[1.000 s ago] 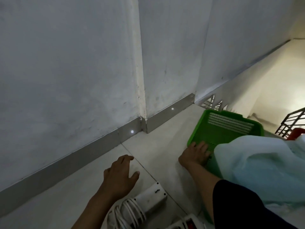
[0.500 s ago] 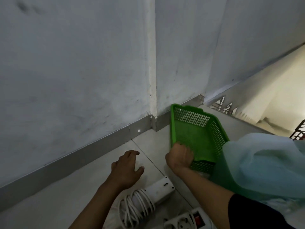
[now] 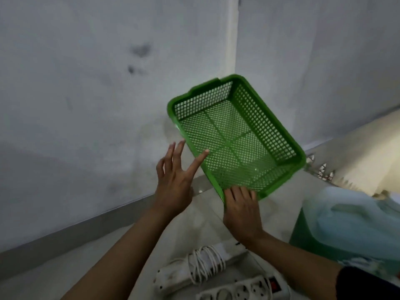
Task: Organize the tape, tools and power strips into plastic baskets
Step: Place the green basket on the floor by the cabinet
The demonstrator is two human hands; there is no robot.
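Basket (image 3: 236, 135), green and empty, is up in the air in front of the wall corner, tipped so its open side faces me, and its long axis runs from the upper left down to the lower right. Starting at the left, my left hand (image 3: 173, 180) is beside the basket's long left rim with its fingers (image 3: 200, 158) spread apart and holding nothing; the forefinger tip lies over the rim, though I cannot tell whether it touches. Further right, my right hand (image 3: 241, 210) is clamped on the near short end, fingers over the rim, and carries the whole weight. Below both hands, on the floor (image 3: 65, 267), lie a power strip with its cord coiled around it (image 3: 194, 268) and, just beside it to the right, a second power strip (image 3: 242, 290). I judge the basket must come down near them, and the left hand is the one nearer to steady the long side. A blue-green cloth (image 3: 355, 226) lies at far right.
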